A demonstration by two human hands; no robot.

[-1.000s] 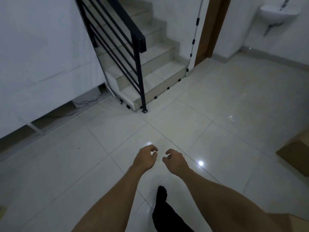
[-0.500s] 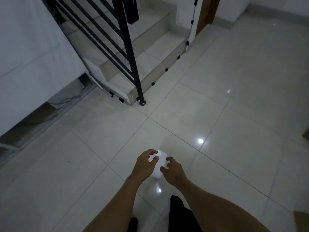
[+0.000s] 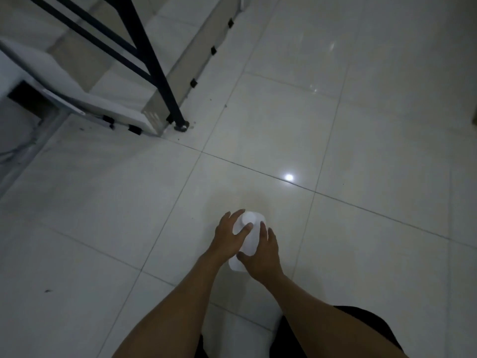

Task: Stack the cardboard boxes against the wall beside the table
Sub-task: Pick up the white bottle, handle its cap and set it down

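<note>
No cardboard box shows plainly in the head view. My left hand (image 3: 229, 239) and my right hand (image 3: 263, 251) reach down side by side over the pale floor tiles (image 3: 129, 215), their fingers spread and fairly straight. A bright white patch (image 3: 251, 219) lies between the two hands, partly covered by both thumbs. I cannot tell whether it is an object or glare on the glossy tile. Neither hand plainly grips anything.
The lowest stair step (image 3: 124, 99) and a black railing post (image 3: 165, 83), bolted to the floor, stand at the upper left. A dark gap under a white panel (image 3: 23, 99) is at the far left. Glossy tiles with a light reflection (image 3: 289, 177) stretch to the right.
The view has tilted down and moved closer to the stairs. The cardboard box at the right edge has left the view. Both hands have spread around a growing white patch.
</note>
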